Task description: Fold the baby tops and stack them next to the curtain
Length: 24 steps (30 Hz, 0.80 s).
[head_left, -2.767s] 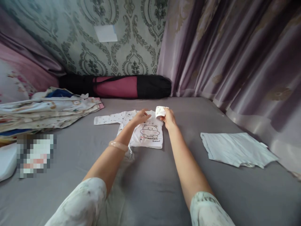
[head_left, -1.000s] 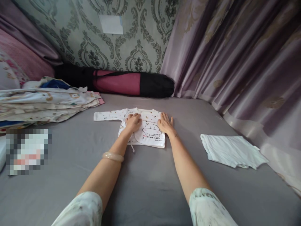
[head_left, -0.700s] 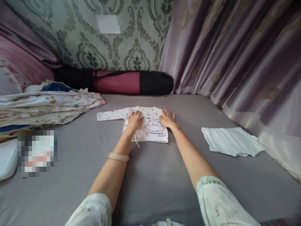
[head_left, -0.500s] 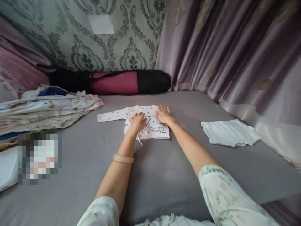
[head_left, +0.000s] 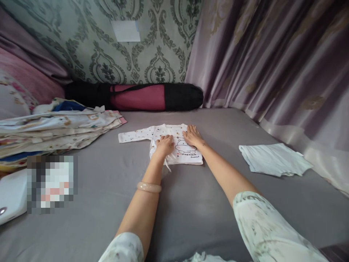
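Note:
A small white baby top [head_left: 188, 154] with a cartoon animal print lies flat on the grey bed sheet [head_left: 191, 203]. One spotted sleeve [head_left: 133, 135] stretches out to the left; the right sleeve is folded in over the body. My left hand [head_left: 164, 145] rests on the top's left half with fingers curled, near a loose tie string. My right hand [head_left: 192, 135] lies flat on the top's upper right part, fingers stretched out. A pale bangle [head_left: 148, 187] sits on my left wrist.
A pile of patterned folded cloth [head_left: 54, 129] lies at the left. A folded pale garment [head_left: 274, 159] lies at the right. A red and black roll bag [head_left: 141, 96] lies against the patterned wall. Purple curtains [head_left: 272, 62] hang along the right side.
Earlier my right hand held the rolled right sleeve up; it now lies folded over the top and both hands press on the garment. Since then the hands have barely shifted.

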### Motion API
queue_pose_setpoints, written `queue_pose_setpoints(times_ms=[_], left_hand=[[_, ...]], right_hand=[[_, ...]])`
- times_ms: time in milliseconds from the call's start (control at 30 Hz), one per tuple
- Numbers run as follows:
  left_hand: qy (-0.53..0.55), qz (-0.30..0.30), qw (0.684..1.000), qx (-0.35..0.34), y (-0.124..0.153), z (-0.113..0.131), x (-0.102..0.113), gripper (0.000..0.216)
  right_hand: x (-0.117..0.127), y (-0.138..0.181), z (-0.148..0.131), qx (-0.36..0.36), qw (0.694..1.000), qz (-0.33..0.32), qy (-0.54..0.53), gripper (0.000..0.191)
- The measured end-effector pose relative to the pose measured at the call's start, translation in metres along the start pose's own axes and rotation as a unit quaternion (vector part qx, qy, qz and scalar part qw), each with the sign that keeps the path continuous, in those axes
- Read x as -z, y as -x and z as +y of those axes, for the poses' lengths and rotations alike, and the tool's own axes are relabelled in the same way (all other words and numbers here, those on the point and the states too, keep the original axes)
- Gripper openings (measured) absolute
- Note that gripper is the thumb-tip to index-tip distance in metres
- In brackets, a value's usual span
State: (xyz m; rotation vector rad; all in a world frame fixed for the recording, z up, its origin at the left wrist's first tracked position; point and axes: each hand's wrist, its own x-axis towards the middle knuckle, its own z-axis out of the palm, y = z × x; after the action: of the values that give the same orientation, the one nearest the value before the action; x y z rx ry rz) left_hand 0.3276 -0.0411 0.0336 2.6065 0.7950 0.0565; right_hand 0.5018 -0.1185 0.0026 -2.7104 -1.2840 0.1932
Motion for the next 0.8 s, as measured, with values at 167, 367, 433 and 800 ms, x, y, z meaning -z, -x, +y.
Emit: queue_pose_setpoints(times_ms=[167,367,433,800], left_hand=[[0.036,0.005,0.999,-0.003,-0.002,-0.005,0.005,0.037],[0.071,0.028,0.997,0.011,-0.001,-0.015,0.018,0.031],[0.083,0.036,0.996,0.02,-0.001,-0.02,0.02,0.031],[0.192,0.077,0.977,0.047,-0.004,-0.038,0.022,0.043]], right_hand=[[0.012,-0.006,-0.012,-0.02,1.0,-0.016,-0.003,0.068],[0.013,-0.017,-0.05,-0.062,0.997,-0.003,-0.05,0.073],[0.006,-0.018,-0.058,-0.091,0.994,0.002,-0.056,0.076],[-0.012,-0.021,-0.058,-0.1,0.993,0.042,-0.052,0.076]])
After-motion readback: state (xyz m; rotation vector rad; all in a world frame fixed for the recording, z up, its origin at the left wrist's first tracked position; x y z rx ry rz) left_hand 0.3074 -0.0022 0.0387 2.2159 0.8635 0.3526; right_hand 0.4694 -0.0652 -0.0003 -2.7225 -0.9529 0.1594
